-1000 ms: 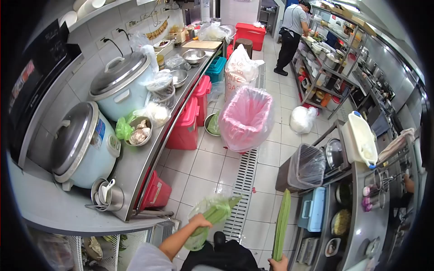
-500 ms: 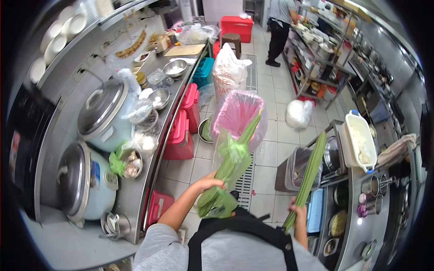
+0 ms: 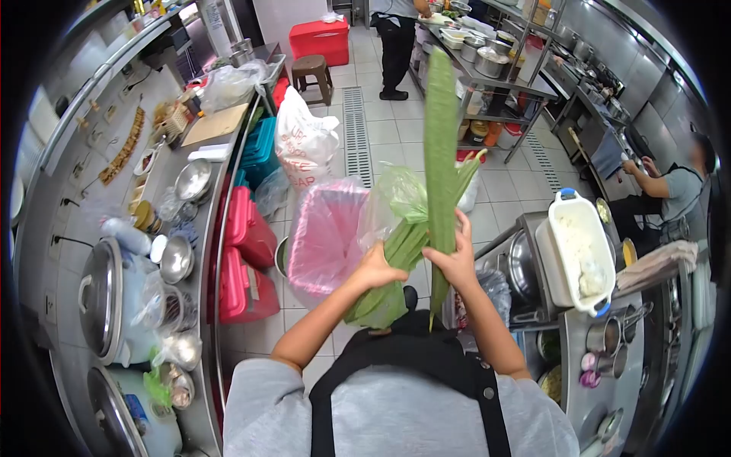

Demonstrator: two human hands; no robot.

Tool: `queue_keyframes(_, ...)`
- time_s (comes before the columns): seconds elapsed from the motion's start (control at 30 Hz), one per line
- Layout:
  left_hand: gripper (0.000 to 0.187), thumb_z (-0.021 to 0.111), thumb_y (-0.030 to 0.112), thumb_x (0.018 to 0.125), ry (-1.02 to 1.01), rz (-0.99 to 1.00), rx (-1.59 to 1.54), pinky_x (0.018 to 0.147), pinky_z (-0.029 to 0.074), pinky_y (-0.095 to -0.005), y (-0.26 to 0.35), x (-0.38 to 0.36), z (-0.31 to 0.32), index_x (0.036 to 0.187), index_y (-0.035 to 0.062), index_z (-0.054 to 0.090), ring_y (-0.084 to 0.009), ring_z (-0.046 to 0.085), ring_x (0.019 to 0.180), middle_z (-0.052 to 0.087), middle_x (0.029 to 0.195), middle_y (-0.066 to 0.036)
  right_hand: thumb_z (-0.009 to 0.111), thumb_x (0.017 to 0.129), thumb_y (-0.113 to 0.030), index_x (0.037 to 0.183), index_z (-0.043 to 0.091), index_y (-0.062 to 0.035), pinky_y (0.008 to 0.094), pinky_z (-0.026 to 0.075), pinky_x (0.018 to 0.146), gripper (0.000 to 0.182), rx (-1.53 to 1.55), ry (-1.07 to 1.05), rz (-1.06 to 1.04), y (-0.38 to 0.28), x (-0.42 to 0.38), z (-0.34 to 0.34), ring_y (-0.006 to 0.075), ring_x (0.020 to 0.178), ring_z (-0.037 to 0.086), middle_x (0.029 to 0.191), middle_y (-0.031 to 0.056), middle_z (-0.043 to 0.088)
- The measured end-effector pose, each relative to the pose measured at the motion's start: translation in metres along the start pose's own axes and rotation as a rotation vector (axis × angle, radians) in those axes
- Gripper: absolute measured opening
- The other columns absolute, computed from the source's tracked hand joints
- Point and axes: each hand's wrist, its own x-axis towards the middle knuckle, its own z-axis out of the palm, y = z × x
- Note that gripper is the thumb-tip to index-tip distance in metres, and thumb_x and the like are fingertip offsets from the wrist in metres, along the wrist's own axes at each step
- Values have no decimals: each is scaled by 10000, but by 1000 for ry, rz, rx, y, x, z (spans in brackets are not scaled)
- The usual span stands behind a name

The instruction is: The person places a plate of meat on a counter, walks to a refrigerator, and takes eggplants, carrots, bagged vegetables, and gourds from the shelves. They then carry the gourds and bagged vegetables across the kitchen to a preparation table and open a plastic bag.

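My left hand (image 3: 378, 266) is closed around a bundle of long green leaves (image 3: 405, 242) partly wrapped in a clear plastic bag (image 3: 405, 192). Beside it, my right hand (image 3: 454, 255) grips a second sheaf of long green leaves (image 3: 440, 145), held upright with its tip pointing away from me. The two bundles are side by side in front of my apron, and the upright one hides part of the bagged one. Just beyond my left hand stands a bin lined with pink plastic (image 3: 326, 228).
A white sack (image 3: 303, 141) stands behind the bin. On the left runs a steel counter with bowls and large lidded pots; red lidded containers (image 3: 255, 293) sit below. At right is a white tub (image 3: 575, 251). One person (image 3: 674, 190) sits at right; another (image 3: 394, 53) stands ahead.
My right hand has swung its leaves inward from the right, up beside the bagged bundle. My left hand has moved up and right. The view has turned right, and the seated person now shows.
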Motion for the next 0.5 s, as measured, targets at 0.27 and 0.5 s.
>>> queue_keyframes(0.27, 797, 773, 237, 572, -423, -60, -359, 865, 431, -318, 37, 162, -32, 1209, -90, 422, -243, 566, 979, 574, 1065, -181, 694, 665, -71, 989, 603, 15, 272, 467, 727, 347, 330, -180, 327, 91, 174, -52, 121, 805, 577, 909, 55, 634)
queue_keyframes(0.5, 683, 744, 168, 635, -659, -190, -680, 856, 411, -297, 28, 238, -83, 1211, -60, 455, -178, 530, 988, 564, 1079, -116, 667, 674, -59, 1043, 548, 11, 275, 458, 719, 394, 138, -3, 136, 204, 314, -57, 137, 811, 561, 886, 70, 611)
